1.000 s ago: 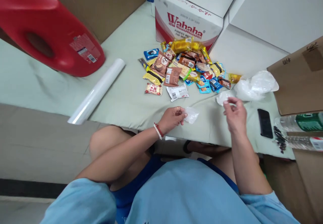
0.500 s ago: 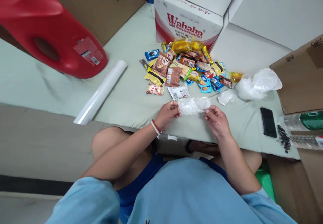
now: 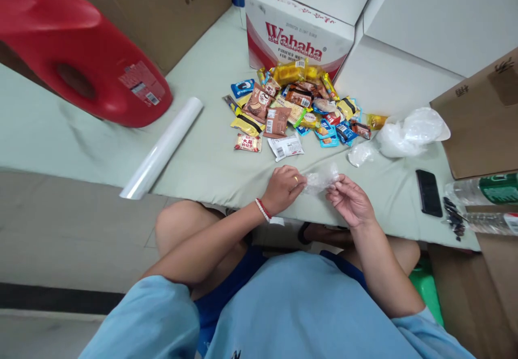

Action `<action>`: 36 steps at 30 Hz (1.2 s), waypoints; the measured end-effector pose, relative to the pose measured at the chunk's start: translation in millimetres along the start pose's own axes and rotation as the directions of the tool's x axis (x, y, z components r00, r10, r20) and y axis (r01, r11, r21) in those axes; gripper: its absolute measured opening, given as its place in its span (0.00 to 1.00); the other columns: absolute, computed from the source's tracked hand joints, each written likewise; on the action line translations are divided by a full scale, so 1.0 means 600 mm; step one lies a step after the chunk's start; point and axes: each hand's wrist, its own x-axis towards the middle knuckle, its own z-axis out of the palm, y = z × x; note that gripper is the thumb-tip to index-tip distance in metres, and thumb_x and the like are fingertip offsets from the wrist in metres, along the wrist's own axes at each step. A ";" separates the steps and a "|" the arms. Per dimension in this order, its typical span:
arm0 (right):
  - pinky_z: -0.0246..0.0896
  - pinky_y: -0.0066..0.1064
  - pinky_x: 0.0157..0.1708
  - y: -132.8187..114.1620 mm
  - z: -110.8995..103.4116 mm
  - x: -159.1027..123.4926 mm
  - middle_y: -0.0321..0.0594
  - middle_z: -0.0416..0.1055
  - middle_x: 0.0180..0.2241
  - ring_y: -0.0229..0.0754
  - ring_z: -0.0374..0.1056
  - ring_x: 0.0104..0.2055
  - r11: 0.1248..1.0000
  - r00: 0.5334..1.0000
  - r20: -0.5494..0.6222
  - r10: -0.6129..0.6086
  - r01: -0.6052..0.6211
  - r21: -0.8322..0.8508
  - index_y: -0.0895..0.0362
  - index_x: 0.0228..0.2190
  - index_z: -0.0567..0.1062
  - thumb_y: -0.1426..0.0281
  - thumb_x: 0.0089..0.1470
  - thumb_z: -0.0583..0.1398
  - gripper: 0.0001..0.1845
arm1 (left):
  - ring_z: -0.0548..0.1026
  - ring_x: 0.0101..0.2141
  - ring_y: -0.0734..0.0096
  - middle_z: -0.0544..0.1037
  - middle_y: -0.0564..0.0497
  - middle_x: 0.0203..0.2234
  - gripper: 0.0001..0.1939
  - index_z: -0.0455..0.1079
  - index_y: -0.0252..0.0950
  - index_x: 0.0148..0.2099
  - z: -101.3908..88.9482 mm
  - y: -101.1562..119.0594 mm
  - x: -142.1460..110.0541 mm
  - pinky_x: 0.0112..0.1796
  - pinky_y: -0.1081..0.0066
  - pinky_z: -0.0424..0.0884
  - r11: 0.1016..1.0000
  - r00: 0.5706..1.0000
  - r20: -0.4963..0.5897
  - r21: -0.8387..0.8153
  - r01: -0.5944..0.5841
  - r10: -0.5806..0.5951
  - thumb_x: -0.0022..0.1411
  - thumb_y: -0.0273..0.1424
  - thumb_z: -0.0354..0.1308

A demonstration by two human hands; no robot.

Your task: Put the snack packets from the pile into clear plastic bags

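Observation:
Between my two hands is a piece of clear, crinkled plastic [image 3: 319, 178], perhaps a small bag; its exact kind is hard to make out. My left hand [image 3: 284, 187] pinches its left end, fingers curled over. At the other end, my right hand [image 3: 350, 197] grips the plastic between thumb and fingertips. Just beyond them lies a heap of wrapped snacks [image 3: 279, 108]. Nearest my hands are a white snack packet [image 3: 286, 147] and a cream and red one [image 3: 247, 142].
Left of the snacks lie a white roll [image 3: 162, 148] and a large red jug [image 3: 133, 86]. A Wahaha carton [image 3: 299, 35] stands behind. To the right are crumpled clear plastic bags [image 3: 413, 132], a black phone [image 3: 429, 193], plastic bottles [image 3: 465, 192] and a cardboard box [image 3: 477, 121].
My left hand has moved right, toward my right hand, and its fingers have curled over. The plastic, stretched flat before, is now bunched and shorter between them.

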 end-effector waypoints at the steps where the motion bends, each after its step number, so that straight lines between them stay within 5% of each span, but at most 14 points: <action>1: 0.60 0.22 0.25 0.001 -0.004 0.004 0.31 0.68 0.27 0.32 0.61 0.29 1.000 0.999 -0.034 -0.020 0.020 0.002 0.53 0.32 0.79 0.69 0.39 0.78 0.18 | 0.77 0.43 0.61 0.82 0.47 0.36 0.10 0.77 0.38 0.41 -0.001 -0.004 0.004 0.48 0.61 0.69 0.996 0.998 -0.037 -0.078 0.054 -0.057 0.72 0.35 0.56; 5: 0.69 0.24 0.30 0.013 -0.011 0.013 0.33 0.74 0.36 0.33 0.66 0.33 0.995 0.980 -0.192 -0.047 0.029 -0.093 0.50 0.37 0.79 0.58 0.41 0.78 0.24 | 0.75 0.33 0.68 0.79 0.50 0.32 0.10 0.74 0.37 0.39 -0.011 -0.008 0.014 0.38 0.69 0.70 0.927 0.966 -0.104 -0.321 0.192 -0.236 0.69 0.36 0.57; 8: 0.75 0.32 0.38 0.029 0.007 0.017 0.36 0.76 0.46 0.40 0.71 0.42 0.983 0.982 -0.184 -0.036 0.002 -0.182 0.46 0.48 0.77 0.48 0.41 0.76 0.34 | 0.75 0.35 0.68 0.79 0.50 0.32 0.09 0.74 0.37 0.37 -0.011 0.002 0.013 0.40 0.69 0.69 0.933 0.982 -0.079 -0.333 0.136 -0.171 0.67 0.36 0.59; 11: 0.74 0.32 0.39 0.042 0.028 0.026 0.36 0.77 0.43 0.41 0.73 0.42 0.961 0.989 -0.126 -0.078 0.042 -0.273 0.47 0.50 0.77 0.53 0.37 0.79 0.38 | 0.75 0.36 0.67 0.78 0.50 0.32 0.08 0.75 0.37 0.35 -0.008 0.010 0.011 0.41 0.68 0.68 0.932 0.987 -0.059 -0.342 0.120 -0.148 0.64 0.36 0.62; 13: 0.71 0.29 0.36 0.045 0.030 0.033 0.36 0.77 0.35 0.39 0.71 0.37 0.940 0.987 -0.116 -0.112 0.067 -0.335 0.51 0.42 0.79 0.56 0.35 0.80 0.32 | 0.74 0.34 0.68 0.77 0.50 0.31 0.08 0.74 0.37 0.35 -0.010 0.009 0.013 0.39 0.69 0.68 0.881 0.964 -0.059 -0.424 0.211 -0.259 0.61 0.37 0.64; 18: 0.65 0.24 0.27 0.038 -0.008 0.027 0.31 0.71 0.27 0.32 0.63 0.27 0.976 0.971 -0.218 -0.101 0.053 -0.213 0.53 0.32 0.79 0.60 0.33 0.80 0.24 | 0.69 0.29 0.75 0.73 0.55 0.26 0.10 0.69 0.37 0.32 -0.027 0.004 0.022 0.33 0.74 0.64 0.543 0.836 0.002 -0.759 0.358 -0.549 0.53 0.34 0.67; 23: 0.63 0.23 0.25 0.022 -0.034 -0.009 0.31 0.71 0.29 0.31 0.62 0.27 0.975 0.976 -0.199 -0.088 0.044 -0.218 0.52 0.30 0.79 0.62 0.34 0.80 0.21 | 0.77 0.32 0.71 0.78 0.52 0.35 0.17 0.68 0.38 0.39 -0.028 0.021 0.021 0.29 0.74 0.66 0.157 0.759 0.337 -0.855 0.494 -0.557 0.49 0.36 0.69; 25: 0.63 0.23 0.25 0.016 -0.034 -0.021 0.32 0.71 0.30 0.31 0.62 0.27 0.958 0.984 -0.156 -0.092 0.044 -0.284 0.53 0.30 0.80 0.61 0.36 0.80 0.20 | 0.78 0.33 0.69 0.78 0.52 0.38 0.21 0.69 0.39 0.41 -0.022 0.028 0.020 0.30 0.73 0.69 0.088 0.725 0.421 -0.831 0.549 -0.546 0.51 0.41 0.71; 32: 0.63 0.29 0.28 0.002 -0.043 -0.012 0.34 0.72 0.31 0.35 0.62 0.28 0.887 0.991 -0.090 -0.094 0.042 -0.459 0.53 0.33 0.79 0.56 0.37 0.78 0.24 | 0.73 0.30 0.75 0.75 0.53 0.28 0.23 0.72 0.35 0.31 -0.011 0.019 0.023 0.32 0.74 0.68 0.069 0.729 0.396 -0.854 0.516 -0.558 0.44 0.43 0.78; 36: 0.64 0.30 0.30 0.007 -0.026 0.003 0.37 0.72 0.34 0.38 0.64 0.33 0.771 0.886 -0.229 -0.404 0.194 -0.607 0.53 0.36 0.77 0.49 0.45 0.72 0.24 | 0.71 0.29 0.73 0.77 0.52 0.27 0.19 0.75 0.35 0.32 -0.008 0.011 0.021 0.32 0.72 0.64 0.261 0.798 0.257 -0.853 0.453 -0.545 0.52 0.45 0.73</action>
